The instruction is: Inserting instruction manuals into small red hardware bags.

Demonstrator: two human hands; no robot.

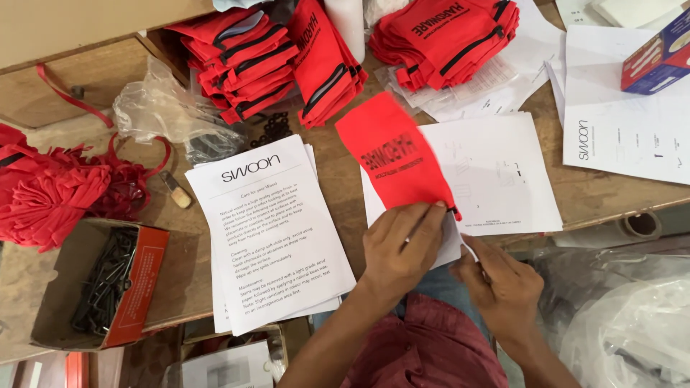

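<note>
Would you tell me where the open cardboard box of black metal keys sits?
In the head view, the open cardboard box sits at the table's lower left, left of the printed sheets.

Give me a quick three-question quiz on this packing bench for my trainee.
1. True or false: the left hand rests on the red pouch.
2. Which lies nearest the right hand? A) open box of black parts B) white sheets under the pouch C) stacked red pouches
3. Fill in: the printed care sheets lie to the ___ of the left hand in the picture.

Key: 1 true; 2 B; 3 left
</note>
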